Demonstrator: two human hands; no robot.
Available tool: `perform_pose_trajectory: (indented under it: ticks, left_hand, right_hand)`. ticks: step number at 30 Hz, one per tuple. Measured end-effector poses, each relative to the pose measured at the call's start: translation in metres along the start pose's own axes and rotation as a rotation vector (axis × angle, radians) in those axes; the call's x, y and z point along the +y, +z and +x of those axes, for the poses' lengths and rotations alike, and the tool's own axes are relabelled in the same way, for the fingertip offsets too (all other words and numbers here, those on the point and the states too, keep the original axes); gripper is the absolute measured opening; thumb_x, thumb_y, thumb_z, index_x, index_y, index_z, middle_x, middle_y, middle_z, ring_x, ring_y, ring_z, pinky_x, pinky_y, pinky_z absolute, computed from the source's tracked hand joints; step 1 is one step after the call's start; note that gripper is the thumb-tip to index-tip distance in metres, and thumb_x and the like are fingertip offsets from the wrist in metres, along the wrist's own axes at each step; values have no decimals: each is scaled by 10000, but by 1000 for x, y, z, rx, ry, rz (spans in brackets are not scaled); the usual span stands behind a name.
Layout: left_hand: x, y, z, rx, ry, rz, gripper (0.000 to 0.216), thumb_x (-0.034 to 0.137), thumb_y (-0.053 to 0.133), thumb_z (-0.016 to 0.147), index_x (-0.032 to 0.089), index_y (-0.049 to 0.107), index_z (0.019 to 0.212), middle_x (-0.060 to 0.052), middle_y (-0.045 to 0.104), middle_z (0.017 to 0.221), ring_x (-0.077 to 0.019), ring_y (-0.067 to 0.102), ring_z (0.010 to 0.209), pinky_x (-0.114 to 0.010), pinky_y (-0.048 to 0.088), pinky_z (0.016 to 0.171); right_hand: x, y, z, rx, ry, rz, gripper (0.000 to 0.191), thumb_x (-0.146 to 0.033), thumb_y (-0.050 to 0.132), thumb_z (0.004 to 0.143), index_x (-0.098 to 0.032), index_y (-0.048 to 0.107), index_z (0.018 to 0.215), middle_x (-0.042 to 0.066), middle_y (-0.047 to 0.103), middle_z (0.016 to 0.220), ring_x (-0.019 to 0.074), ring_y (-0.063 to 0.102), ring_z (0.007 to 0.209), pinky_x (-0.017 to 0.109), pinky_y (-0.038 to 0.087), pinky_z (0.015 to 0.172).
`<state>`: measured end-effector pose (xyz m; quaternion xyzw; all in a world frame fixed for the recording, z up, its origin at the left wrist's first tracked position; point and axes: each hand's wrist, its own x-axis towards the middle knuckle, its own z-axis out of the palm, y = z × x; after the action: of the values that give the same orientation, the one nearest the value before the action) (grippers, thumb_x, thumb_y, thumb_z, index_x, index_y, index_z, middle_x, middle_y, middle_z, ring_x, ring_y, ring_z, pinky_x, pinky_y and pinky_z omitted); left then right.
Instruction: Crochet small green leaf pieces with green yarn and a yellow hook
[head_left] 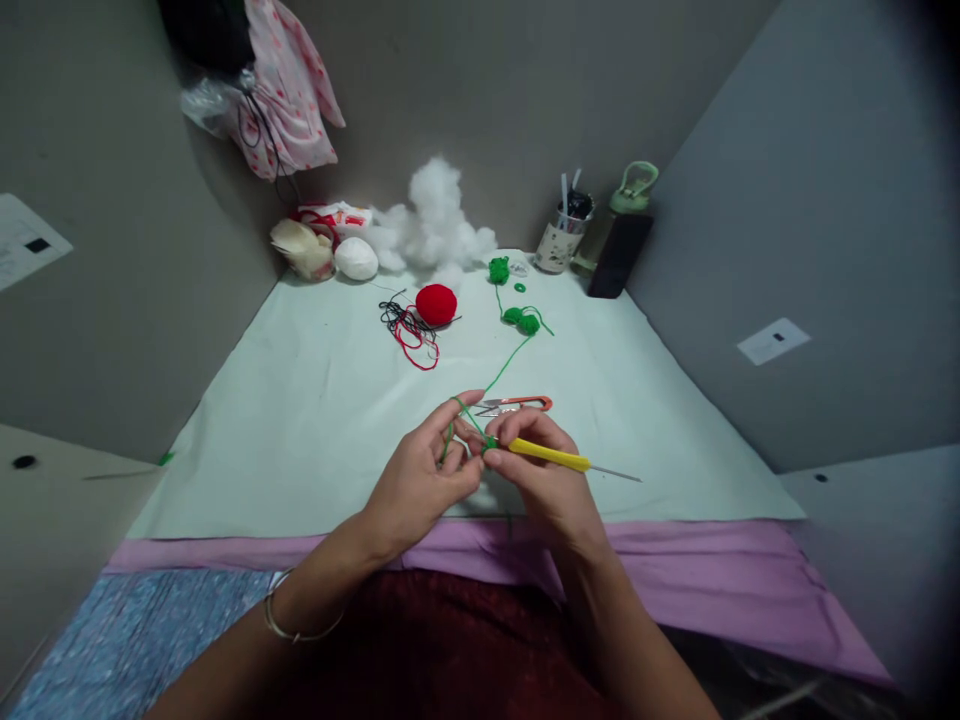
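Head view: left hand (424, 475) curls closed on thin green yarn (471, 417), strung over its index finger; right hand (551, 475) grips a smooth yellow-handled metal hook (551, 455). Small looped green piece (490, 443) sits between both hands' fingertips, above the cloth-covered desk (300, 430). Beyond: round red ball (436, 305), fluffy white fibre (442, 220).

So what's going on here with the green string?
A person is working with green yarn in both hands. The right hand holds a yellow-handled tool up to a small green piece where the hands meet. The left hand has the yarn running over its fingers. That strand leads back to a green bundle on the table. Scissors lie just beyond the hands, with a red ball and fluffy white stuffing farther back.
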<state>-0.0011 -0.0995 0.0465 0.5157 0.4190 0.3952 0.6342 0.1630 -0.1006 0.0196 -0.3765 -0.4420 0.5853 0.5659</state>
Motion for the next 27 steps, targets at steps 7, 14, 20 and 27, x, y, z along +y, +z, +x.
perform_pose_trajectory:
  ticks: [7,14,20,27]
  left_hand:
    - [2,0,-1,-53,-19,44,668,150,649,799,197,523,1453,65,528,865,-52,377,602,-238,399,673]
    - [8,-2,-4,-77,-23,54,668,154,646,804,208,522,1459,63,528,872,-50,324,579,-242,334,608]
    - [11,-6,-5,-125,-18,68,713,95,612,788,225,510,1482,74,529,866,-41,307,551,-240,316,586]
    - [14,-7,-6,-123,-20,77,716,92,623,790,240,527,1484,77,529,863,-38,307,552,-239,374,632]
  right_hand:
    - [0,5,1,107,-12,71,247,-205,907,680,-233,666,726,-19,687,834,139,610,795,262,497,740]
    - [-8,10,1,154,-14,78,254,-189,905,650,-225,660,701,-24,659,800,131,575,754,261,471,712]
    - [-14,9,3,152,-23,74,285,-212,914,663,-222,631,696,-27,629,791,129,556,748,262,451,694]
    - [-17,14,6,144,-16,115,295,-206,914,641,-221,621,679,-36,606,750,123,530,708,252,424,655]
